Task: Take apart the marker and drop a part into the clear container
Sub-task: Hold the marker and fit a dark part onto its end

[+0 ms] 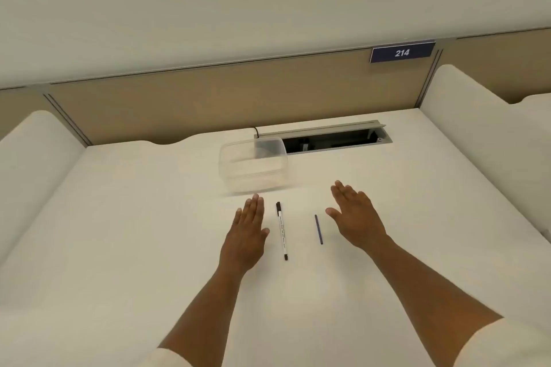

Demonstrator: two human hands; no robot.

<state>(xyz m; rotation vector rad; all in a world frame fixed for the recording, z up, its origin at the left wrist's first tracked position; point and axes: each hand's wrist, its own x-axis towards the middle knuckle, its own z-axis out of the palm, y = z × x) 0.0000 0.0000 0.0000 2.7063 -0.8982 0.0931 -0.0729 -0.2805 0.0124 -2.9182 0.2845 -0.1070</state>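
Note:
A white marker (282, 230) with black ends lies lengthwise on the white desk (119, 232), between my two hands. A thin dark blue stick (318, 229) lies to its right. Behind them stands a clear plastic container (253, 165), open at the top, with nothing visible inside. My left hand (247, 229) hovers flat just left of the marker, fingers straight and together. My right hand (356, 214) is flat too, right of the blue stick, fingers straight. Neither hand holds anything.
An open cable hatch (331, 140) is cut into the desk behind the container, with a black cable at its left end. A tan partition (208, 98) with a blue sign reading 214 (402, 52) closes the back. White side panels flank the desk.

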